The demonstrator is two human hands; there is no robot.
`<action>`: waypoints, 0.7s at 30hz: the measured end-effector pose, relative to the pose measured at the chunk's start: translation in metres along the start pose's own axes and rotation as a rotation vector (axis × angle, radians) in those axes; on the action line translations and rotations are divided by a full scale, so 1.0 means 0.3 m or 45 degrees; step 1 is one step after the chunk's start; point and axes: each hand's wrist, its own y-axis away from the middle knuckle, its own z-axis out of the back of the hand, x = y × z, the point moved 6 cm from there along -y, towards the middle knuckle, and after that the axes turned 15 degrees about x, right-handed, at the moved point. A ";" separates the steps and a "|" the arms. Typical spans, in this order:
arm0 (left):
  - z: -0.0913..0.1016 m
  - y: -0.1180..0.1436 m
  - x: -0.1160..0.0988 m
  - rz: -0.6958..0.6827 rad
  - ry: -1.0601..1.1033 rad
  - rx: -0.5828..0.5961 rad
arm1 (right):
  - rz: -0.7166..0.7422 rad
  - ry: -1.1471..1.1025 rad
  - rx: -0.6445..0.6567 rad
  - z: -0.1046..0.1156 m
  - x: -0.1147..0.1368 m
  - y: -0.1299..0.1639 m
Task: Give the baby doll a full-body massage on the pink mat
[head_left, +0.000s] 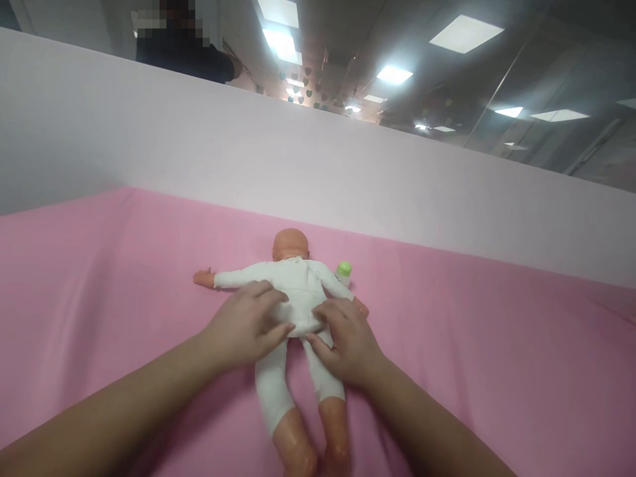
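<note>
A baby doll [298, 291] in a white long-sleeved top and white leggings lies stretched out, head away from me. The bare back of its head is up and no face shows; its arms are spread to the sides. My left hand [248, 324] rests on the left side of its lower back, fingers curved and thumb apart from them. On the right side, my right hand [348, 341] touches the cloth at the waist, its thumb near the hem and also apart from the fingers. Whether any cloth is pinched is hard to see.
A small bottle with a green cap [344, 268] stands beside the doll's right-hand arm. Pink cloth [472, 344] covers the surface. Behind rises a low white wall [318, 172], with glass or a reflective panel above it. A person in dark clothes [179, 50] is at upper left.
</note>
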 end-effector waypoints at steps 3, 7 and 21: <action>-0.061 -0.011 -0.052 -0.075 -0.031 0.182 | 0.036 -0.009 0.123 -0.044 0.013 -0.013; -0.087 -0.023 -0.049 -0.084 -0.016 0.276 | -0.043 -0.020 0.213 -0.063 0.025 -0.016; -0.039 0.000 -0.046 -0.240 -0.038 -0.106 | 0.043 -0.043 -0.056 -0.023 0.062 0.000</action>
